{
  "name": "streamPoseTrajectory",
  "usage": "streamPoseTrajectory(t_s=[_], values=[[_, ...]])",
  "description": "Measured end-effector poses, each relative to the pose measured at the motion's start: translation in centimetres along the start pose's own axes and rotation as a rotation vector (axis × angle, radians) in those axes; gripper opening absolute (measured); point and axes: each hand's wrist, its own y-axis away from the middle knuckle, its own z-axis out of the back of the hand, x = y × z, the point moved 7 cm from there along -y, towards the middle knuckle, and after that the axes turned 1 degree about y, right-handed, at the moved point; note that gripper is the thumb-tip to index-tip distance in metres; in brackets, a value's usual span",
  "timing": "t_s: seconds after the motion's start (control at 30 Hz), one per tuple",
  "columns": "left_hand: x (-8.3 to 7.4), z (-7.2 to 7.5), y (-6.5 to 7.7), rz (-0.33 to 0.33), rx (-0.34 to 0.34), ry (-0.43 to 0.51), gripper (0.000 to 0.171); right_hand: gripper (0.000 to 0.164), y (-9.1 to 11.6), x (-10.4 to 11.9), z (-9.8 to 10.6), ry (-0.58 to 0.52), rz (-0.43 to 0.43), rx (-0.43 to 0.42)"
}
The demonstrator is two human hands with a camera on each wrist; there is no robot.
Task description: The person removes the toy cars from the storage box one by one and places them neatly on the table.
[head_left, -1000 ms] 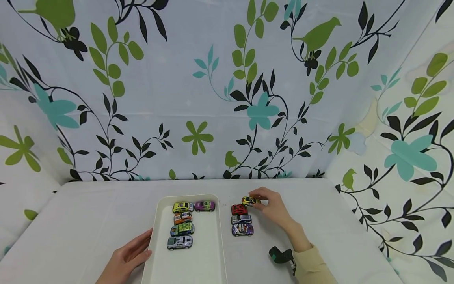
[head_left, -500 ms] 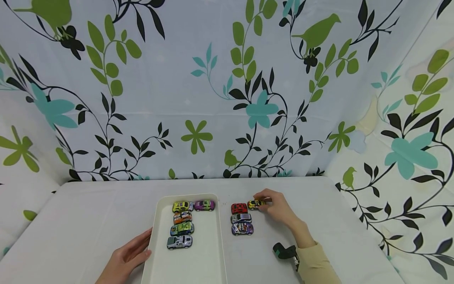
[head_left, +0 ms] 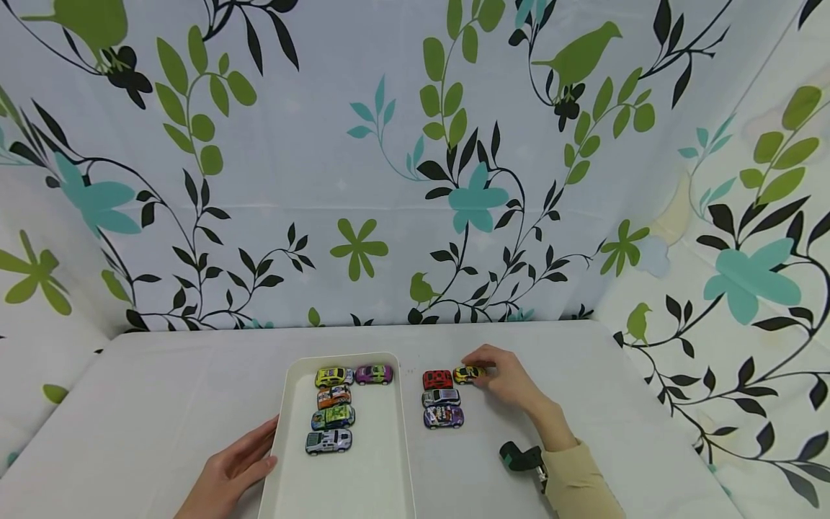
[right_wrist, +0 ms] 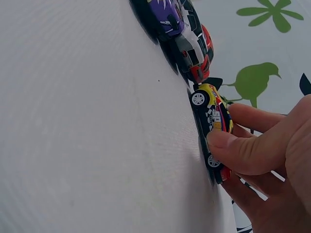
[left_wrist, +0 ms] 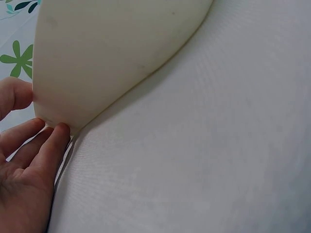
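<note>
My right hand (head_left: pixel 508 376) pinches a yellow-and-black toy car (head_left: pixel 468 374) between thumb and fingers, low over the table. In the right wrist view the thumb lies along the side of this toy car (right_wrist: pixel 217 114), its wheels facing the table. Just left of it sits a red toy car (head_left: pixel 437 380), with a silver toy car (head_left: pixel 441 398) and a purple toy car (head_left: pixel 444 417) in a column in front. My left hand (head_left: pixel 228 472) rests against the left side of a white tray (head_left: pixel 344 490), fingers fairly straight. The left wrist view shows its fingertips at the tray's outer wall (left_wrist: pixel 112 53).
Inside the tray stand several toy cars: a yellow one (head_left: pixel 333 378) beside a purple-and-green one (head_left: pixel 374 375), then orange (head_left: pixel 333 398), green (head_left: pixel 333 418) and silver (head_left: pixel 328 442) ones. A black device (head_left: pixel 520 457) sits at the right wrist. Patterned cloth (head_left: pixel 292 144) hangs behind the table.
The yellow-and-black toy car has moved right and toward the front with my right hand, from behind the red toy car to its right side. My left hand has stayed at the tray.
</note>
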Motion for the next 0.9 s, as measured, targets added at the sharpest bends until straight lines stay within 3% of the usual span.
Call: streamPoseTrajectory(t_s=[0.33,0.53,0.9], values=[[0.1,0.0,0.0,0.000,-0.007,-0.003,0.073,0.046,0.0,0.3,-0.2,0.018,-0.002,0.047],[0.2,0.0,-0.1,0.000,-0.008,0.010,0.072,0.051,0.2,0.9,0.3,0.025,-0.001,0.007],[0.0,0.0,0.0,-0.008,-0.009,-0.005,0.073,0.044,-0.1,6.6,0.3,0.035,0.169,-0.026]])
